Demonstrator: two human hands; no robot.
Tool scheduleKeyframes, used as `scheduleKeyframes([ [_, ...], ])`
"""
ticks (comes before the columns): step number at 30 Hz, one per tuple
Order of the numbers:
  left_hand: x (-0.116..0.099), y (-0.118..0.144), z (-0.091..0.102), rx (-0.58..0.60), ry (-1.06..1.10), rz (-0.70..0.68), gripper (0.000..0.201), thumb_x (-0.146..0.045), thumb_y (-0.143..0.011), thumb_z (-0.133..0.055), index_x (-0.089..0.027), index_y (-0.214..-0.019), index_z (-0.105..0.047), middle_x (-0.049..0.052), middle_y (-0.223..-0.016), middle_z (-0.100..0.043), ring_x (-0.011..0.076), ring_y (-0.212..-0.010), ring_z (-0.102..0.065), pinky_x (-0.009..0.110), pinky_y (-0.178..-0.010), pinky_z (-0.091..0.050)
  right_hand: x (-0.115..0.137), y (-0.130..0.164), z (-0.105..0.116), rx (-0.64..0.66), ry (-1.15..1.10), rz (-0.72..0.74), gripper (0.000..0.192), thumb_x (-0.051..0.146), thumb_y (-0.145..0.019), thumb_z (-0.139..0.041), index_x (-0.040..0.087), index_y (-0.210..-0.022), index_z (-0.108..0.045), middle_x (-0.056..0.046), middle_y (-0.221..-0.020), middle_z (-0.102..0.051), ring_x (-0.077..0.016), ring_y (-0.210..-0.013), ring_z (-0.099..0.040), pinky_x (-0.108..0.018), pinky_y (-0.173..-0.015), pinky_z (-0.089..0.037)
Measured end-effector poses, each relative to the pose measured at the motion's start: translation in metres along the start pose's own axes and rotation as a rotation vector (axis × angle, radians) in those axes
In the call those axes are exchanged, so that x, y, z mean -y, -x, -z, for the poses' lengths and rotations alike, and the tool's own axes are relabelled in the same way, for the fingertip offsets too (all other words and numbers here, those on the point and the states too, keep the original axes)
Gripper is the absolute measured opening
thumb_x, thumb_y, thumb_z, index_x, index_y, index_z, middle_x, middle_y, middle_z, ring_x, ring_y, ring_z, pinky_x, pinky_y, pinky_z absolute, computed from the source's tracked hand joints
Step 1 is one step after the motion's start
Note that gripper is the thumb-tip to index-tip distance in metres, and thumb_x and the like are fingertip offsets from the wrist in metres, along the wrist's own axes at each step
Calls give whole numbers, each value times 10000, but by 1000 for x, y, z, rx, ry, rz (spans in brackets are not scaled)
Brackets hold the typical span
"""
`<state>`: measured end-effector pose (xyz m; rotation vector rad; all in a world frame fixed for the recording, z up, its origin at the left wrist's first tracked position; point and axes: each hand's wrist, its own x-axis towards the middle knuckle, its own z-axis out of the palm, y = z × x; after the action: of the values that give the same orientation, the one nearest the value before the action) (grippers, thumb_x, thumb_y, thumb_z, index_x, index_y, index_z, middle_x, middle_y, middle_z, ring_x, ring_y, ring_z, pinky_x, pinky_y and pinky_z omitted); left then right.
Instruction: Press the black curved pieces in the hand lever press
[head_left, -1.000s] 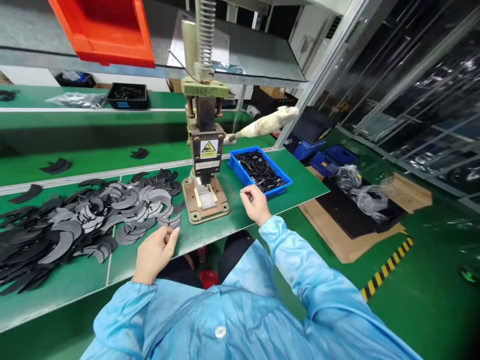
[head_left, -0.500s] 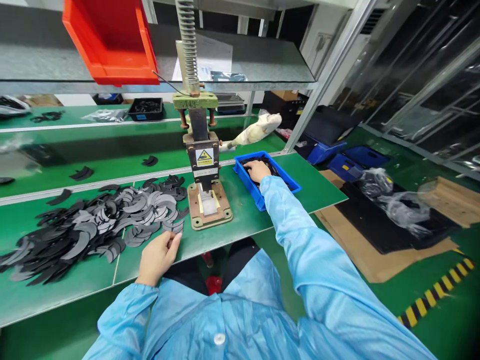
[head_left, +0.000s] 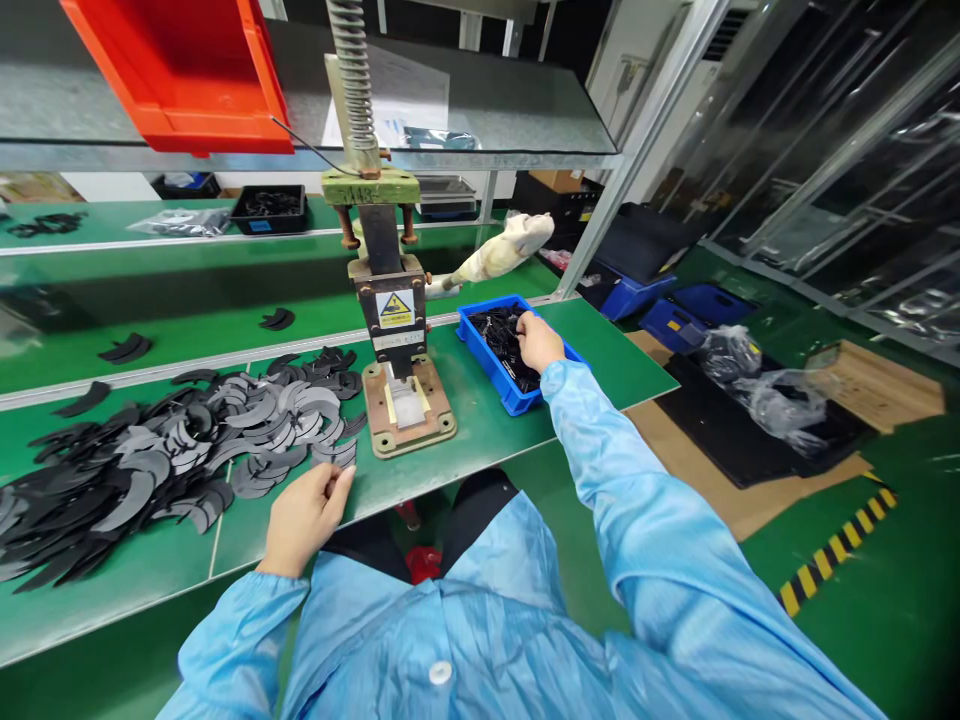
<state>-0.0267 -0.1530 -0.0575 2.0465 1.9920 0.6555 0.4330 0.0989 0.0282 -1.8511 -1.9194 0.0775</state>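
Black parts fill the blue tray near the right end of our bench, and our right hand reaches over the tray's right side. Its fingertips are right at the heap, with the thumb and forefinger drawn close together; we cannot tell whether a part is pinched between them. From these fingers, the parts in view lie below and mostly to the left, inside the tray's walls.

Our left hand is at the bench's front edge, fingers curled in and thumb alongside the forefinger; we cannot tell whether the curl has hold of anything. Just beyond its fingertips we see the nearest of the grey curved pieces, which spread in a loose heap over the bench's left part.

Between our hands stands the press, its base set back a little from the front edge, with a whitish block on it. The press's wrapped handle sticks out to the right, above the tray's back edge.
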Motion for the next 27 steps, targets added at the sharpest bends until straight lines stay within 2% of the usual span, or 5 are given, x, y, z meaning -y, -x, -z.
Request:
scheduleKeyframes([
  [7,-2,-1,1,-2,6,-1,433,-578,-1080,-483,-242,-859,-641,17,-748,-659,193,-728,-629,299,-665,-371,14,26,22,-178,-142,46,252,299,-972,-590,185,-1186,-658,-152,-1197,-706,-311,-1178,-603,-554,-1158,-488],
  [12,-2,-2,2,-17,57,-17,442,-590,-1061,-493,-242,-819,-617,3,-698,-610,183,-679,-595,298,-656,-378,37,57,27,-191,-295,159,208,302,-975,-575,202,-1110,-697,-124,-1126,-700,-249,-1028,-652,-464,-1028,-577],
  [16,-7,1,6,-101,177,15,386,-562,-1044,-540,-233,-886,-668,3,-713,-614,178,-686,-590,301,-678,-431,64,105,23,-203,-437,245,303,357,-993,-617,234,-1267,-663,-85,-1119,-729,-213,-958,-686,-433,-931,-617],
  [22,-63,7,20,-146,413,-202,256,-470,-1044,-623,-224,-1005,-685,34,-855,-666,172,-763,-610,314,-748,-520,111,190,12,-157,-631,356,340,378,-993,-700,317,-1319,-624,-34,-1116,-789,-194,-971,-750,-433,-968,-651],
  [27,-109,1,27,-161,514,-405,247,-400,-1044,-675,-215,-1207,-660,56,-973,-684,162,-781,-616,321,-752,-548,132,228,1,-108,-763,392,389,307,-983,-728,332,-1353,-608,-29,-1134,-808,-188,-1002,-778,-420,-961,-676],
])
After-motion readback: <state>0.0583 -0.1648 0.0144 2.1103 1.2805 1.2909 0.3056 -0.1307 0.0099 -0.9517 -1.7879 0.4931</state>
